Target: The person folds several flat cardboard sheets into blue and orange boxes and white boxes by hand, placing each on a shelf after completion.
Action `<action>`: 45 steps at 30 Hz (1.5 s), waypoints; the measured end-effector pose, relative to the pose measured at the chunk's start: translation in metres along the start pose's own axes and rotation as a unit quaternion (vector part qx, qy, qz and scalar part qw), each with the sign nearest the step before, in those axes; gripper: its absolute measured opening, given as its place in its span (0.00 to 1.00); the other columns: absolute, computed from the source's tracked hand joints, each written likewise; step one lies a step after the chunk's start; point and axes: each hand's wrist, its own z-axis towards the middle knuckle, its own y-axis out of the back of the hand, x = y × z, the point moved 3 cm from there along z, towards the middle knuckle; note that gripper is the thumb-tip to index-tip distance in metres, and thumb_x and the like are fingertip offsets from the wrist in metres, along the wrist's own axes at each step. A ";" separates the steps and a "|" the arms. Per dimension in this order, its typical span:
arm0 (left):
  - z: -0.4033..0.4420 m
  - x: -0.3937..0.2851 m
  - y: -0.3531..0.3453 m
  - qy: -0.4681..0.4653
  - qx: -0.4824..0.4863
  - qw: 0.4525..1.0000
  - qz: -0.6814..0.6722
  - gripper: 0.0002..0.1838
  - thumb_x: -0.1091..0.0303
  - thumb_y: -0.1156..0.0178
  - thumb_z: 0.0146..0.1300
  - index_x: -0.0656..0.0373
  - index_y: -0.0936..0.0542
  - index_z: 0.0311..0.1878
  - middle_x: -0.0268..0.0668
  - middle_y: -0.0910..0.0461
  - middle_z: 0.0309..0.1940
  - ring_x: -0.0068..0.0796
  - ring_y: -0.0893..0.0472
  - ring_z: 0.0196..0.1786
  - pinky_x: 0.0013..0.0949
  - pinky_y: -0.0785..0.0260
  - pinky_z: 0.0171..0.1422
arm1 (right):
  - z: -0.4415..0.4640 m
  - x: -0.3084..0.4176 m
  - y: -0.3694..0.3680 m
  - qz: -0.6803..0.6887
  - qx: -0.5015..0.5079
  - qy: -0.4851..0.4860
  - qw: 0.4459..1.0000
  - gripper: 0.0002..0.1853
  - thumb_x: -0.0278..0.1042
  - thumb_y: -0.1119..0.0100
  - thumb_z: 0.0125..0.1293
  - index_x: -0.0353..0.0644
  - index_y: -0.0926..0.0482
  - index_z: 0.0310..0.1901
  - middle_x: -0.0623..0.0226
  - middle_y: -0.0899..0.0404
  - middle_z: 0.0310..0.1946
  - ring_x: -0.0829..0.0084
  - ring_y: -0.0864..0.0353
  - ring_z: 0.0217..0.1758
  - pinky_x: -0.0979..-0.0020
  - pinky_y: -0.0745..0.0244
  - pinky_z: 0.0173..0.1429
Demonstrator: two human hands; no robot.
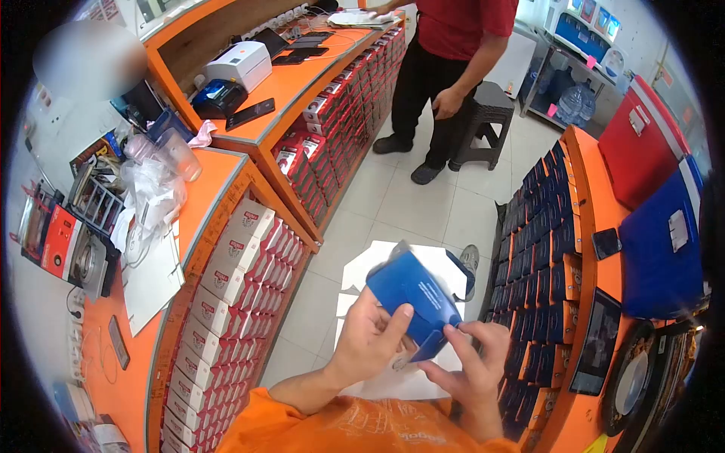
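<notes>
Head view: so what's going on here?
A person in an orange top holds a blue printed carton above white cardboard. The left hand grips its lower left edge, thumb on top; fingers of the right hand touch its near end. Someone in a red shirt stands farther off beside dark stools, not touching the carton.

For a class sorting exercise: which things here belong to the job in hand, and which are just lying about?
Job: blue box in left hand and right hand; perhaps white card below.
Probably lying about: printer, stool, tablet, water bottles.
</notes>
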 end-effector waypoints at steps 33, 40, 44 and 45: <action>0.052 0.117 0.008 0.075 0.155 0.931 0.321 0.17 0.61 0.40 0.67 0.62 0.23 0.54 0.42 0.16 0.38 0.38 0.16 0.41 0.39 0.24 0.45 | -0.012 -0.065 -0.023 0.016 0.157 -0.028 0.987 0.31 0.31 0.26 0.45 0.46 0.22 0.55 0.56 0.25 0.55 0.51 0.29 0.63 0.51 0.33 0.63; 0.026 0.127 0.000 -0.002 0.369 0.890 0.269 0.22 0.61 0.44 0.69 0.62 0.29 0.62 0.48 0.23 0.56 0.44 0.23 0.58 0.40 0.31 0.61 | 0.008 -0.045 -0.021 0.085 0.322 -0.109 0.936 0.51 0.37 0.17 0.33 0.50 0.31 0.65 0.50 0.28 0.55 0.44 0.25 0.55 0.56 0.28 0.60; 0.034 0.089 0.074 0.254 0.455 0.853 0.020 0.31 0.53 0.42 0.70 0.66 0.33 0.67 0.48 0.31 0.66 0.39 0.31 0.69 0.38 0.40 0.73 | -0.003 -0.072 -0.014 0.128 0.198 -0.122 0.964 0.47 0.42 0.18 0.39 0.44 0.29 0.64 0.51 0.23 0.50 0.54 0.20 0.51 0.59 0.25 0.55; 0.030 0.078 0.089 0.253 0.456 0.853 0.021 0.31 0.53 0.42 0.70 0.66 0.33 0.67 0.48 0.31 0.66 0.39 0.31 0.69 0.38 0.40 0.73 | -0.012 -0.083 -0.010 0.160 0.111 -0.117 0.974 0.45 0.44 0.19 0.42 0.42 0.30 0.64 0.53 0.20 0.46 0.57 0.19 0.51 0.60 0.24 0.53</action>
